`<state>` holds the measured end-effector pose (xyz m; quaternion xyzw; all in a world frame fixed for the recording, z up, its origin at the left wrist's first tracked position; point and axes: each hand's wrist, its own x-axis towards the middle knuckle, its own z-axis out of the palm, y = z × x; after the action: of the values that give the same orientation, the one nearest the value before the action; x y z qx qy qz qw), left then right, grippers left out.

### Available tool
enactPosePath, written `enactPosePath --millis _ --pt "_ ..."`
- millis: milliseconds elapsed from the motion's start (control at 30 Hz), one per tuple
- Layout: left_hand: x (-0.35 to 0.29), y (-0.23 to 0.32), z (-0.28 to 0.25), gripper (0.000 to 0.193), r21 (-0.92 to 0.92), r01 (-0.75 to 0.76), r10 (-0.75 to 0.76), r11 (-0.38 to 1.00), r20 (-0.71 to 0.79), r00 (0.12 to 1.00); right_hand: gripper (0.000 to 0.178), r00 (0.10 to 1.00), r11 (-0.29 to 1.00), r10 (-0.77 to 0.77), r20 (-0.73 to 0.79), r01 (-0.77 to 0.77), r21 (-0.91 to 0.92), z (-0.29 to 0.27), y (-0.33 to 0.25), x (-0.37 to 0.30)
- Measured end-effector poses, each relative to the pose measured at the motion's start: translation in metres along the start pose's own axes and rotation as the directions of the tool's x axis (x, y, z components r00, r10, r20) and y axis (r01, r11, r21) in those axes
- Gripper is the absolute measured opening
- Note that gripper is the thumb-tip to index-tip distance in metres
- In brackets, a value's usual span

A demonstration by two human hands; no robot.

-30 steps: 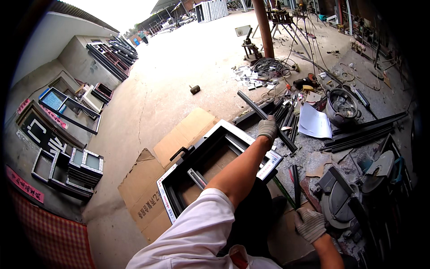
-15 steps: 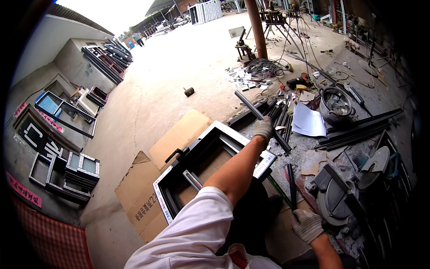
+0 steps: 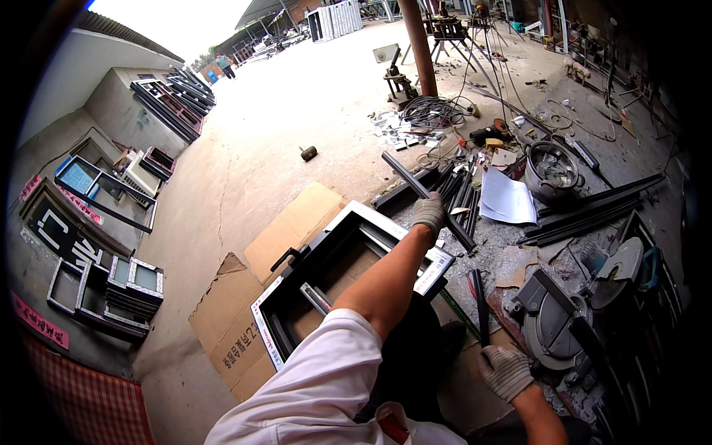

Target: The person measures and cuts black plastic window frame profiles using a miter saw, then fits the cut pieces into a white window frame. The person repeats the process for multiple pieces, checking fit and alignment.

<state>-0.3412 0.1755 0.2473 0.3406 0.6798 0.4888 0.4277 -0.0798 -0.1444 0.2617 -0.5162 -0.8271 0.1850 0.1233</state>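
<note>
Fingers of my left hand [image 3: 429, 213], in a grey work glove, are wrapped shut around a long dark metal bar [image 3: 415, 187]. The bar runs up and left from my fist toward the concrete yard and down and right past it, its lower end lying among the bundle of dark bars [image 3: 461, 194] on the ground. Compared with a second ago, the grip is unchanged and the arm has kept its reach; only the view has shifted slightly. I judge that the bar is held but not yet lifted clear of the bundle.

My right hand [image 3: 506, 371], also gloved, is curled low beside a short dark strip [image 3: 480, 305]; I cannot tell whether it grips anything.

Below my left forearm lies the window frame [image 3: 297, 297] on flattened cardboard [image 3: 237, 326]. A chop saw [image 3: 586, 297] stands to the right.
</note>
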Motion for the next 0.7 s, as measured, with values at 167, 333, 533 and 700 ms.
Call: enactPosePath --millis 167,333,533,700 --pt "0.0049 -0.0008 -0.0053 0.051 -0.019 0.038 -0.037 0.999 0.039 0.999 0.021 1.0 1.0 -0.008 0.022 0.008 -0.014 0.0005 -0.0018 0.0012" --pt "-0.0011 0.0018 -0.0027 0.05 -0.016 0.019 -0.019 1.0 0.039 0.999 0.021 1.0 0.999 -0.031 -0.005 0.031 -0.03 0.0033 0.0012 -0.0007" --pt "0.0008 0.0017 -0.003 0.05 0.004 0.033 -0.033 0.999 0.037 0.999 0.02 1.0 0.999 -0.031 -0.007 0.031 -0.026 0.0059 0.0011 -0.0009" --pt "0.0086 -0.0036 -0.0075 0.052 0.032 0.021 -0.022 0.999 0.016 1.0 0.02 0.999 0.999 -0.039 -0.016 0.039 -0.019 0.0068 -0.002 -0.0003"
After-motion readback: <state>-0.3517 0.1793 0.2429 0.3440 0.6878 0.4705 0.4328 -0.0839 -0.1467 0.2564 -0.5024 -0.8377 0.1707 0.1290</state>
